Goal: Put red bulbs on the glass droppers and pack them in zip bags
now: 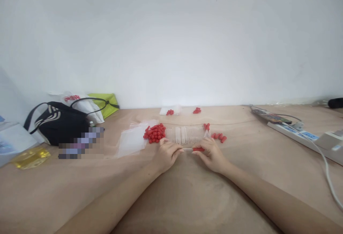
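Note:
Between my hands a thin clear stick [188, 149] lies level, its right end meeting a red cap [198, 149]. My left hand [167, 154] pinches the stick's left end. Closed on the red cap is my right hand [211, 155]. Just beyond them, a row of thin clear sticks [184, 135] lies side by side. A heap of red caps [154, 133] sits at the row's left end, behind my left hand. Several loose red caps [219, 137] lie to the right of my right hand, and a few more red caps [206, 126] rest at the row's right end.
Flat clear bags [134, 141] lie left of the heap. Two small groups of red pieces [170, 112] are near the wall. A black bag [61, 123] and yellow packet [32, 158] are at left; a phone [270, 116] and white power strip [302, 135] at right.

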`<state>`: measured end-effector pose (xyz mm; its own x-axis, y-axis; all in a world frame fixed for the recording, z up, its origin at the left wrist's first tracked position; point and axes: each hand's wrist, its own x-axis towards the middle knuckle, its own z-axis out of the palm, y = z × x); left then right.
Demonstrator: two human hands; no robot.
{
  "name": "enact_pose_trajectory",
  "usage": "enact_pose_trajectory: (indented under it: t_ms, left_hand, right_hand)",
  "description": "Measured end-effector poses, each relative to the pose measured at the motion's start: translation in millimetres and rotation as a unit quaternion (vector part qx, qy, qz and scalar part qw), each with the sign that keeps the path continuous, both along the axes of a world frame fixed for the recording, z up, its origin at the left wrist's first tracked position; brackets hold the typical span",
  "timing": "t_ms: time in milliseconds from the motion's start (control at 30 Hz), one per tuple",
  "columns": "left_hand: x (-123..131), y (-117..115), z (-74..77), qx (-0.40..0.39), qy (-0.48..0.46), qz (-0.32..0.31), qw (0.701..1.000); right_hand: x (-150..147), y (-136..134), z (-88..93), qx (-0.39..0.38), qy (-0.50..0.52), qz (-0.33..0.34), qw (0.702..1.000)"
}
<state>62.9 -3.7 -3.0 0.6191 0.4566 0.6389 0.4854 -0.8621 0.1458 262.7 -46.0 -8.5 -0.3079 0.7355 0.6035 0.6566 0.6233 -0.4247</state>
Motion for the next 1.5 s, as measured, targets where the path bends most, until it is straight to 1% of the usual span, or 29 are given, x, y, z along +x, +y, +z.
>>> enact_pose_trajectory:
  t_ms: [333, 500, 767, 933, 1000, 1033, 1100, 1133, 1200, 1267, 1333, 1400, 1433, 1467, 1500]
  left_hand:
    - [-1.1, -4.3, -4.5, 0.040, 0.027, -0.017, 0.999]
    - [-0.7, -4.8, -5.5, 0.056, 0.035, -0.019, 0.998]
    - [0.7, -4.5, -7.3, 0.051, 0.032, -0.029, 0.998]
    - [0.4, -5.4, -6.2, 0.032, 0.036, -0.025, 0.999]
    - [0.9, -5.9, -5.0, 0.017, 0.035, -0.017, 0.999]
    - [1.4, -6.0, -4.3, 0.009, 0.032, -0.010, 0.999]
    - [2.5, -6.3, -2.6, -0.005, 0.024, 0.002, 1.000]
    - [3.0, -6.4, -1.7, -0.010, 0.019, 0.006, 1.000]
    - [3.7, -6.8, -0.1, -0.019, 0.014, 0.004, 1.000]
    - [3.5, -7.4, 1.3, -0.025, 0.017, -0.015, 0.999]
    - [2.7, -8.0, 2.3, -0.032, 0.025, -0.037, 0.998]
    - [1.7, -8.3, 2.9, -0.042, 0.030, -0.042, 0.998]
    - [1.3, -8.2, 3.1, -0.046, 0.030, -0.037, 0.998]
    - [1.1, -8.0, 3.2, -0.048, 0.031, -0.028, 0.998]
    - [1.1, -7.7, 3.1, -0.049, 0.031, -0.018, 0.998]
  right_hand:
    - [-2.0, -3.4, -6.0, -0.016, -0.030, 0.026, 0.999]
    - [-1.8, -2.9, -6.2, -0.014, -0.034, 0.025, 0.999]
    - [-2.4, -1.8, -6.8, 0.000, -0.045, 0.031, 0.999]
    - [-1.7, 0.2, -7.1, 0.004, -0.044, 0.045, 0.998]
    - [-2.1, 1.7, -7.2, -0.010, -0.013, 0.047, 0.999]
    - [-3.1, 2.3, -7.4, -0.025, 0.019, 0.047, 0.998]
    - [-7.7, 2.8, -8.4, -0.065, 0.118, 0.036, 0.990]
    - [-11.3, 2.6, -9.2, -0.089, 0.181, 0.027, 0.979]
    - [-19.9, 1.5, -10.7, -0.127, 0.302, 0.011, 0.945]
    - [-27.3, 1.3, -10.5, -0.147, 0.386, 0.006, 0.911]
    - [-28.0, 4.5, -6.4, -0.164, 0.426, 0.005, 0.890]
    - [-17.8, 13.1, 1.7, -0.179, 0.435, -0.016, 0.882]
    - [-8.3, 19.4, 6.7, -0.190, 0.428, -0.039, 0.883]
    - [3.6, 26.7, 11.7, -0.184, 0.413, -0.071, 0.889]
    - [17.1, 34.5, 16.2, -0.183, 0.390, -0.115, 0.895]
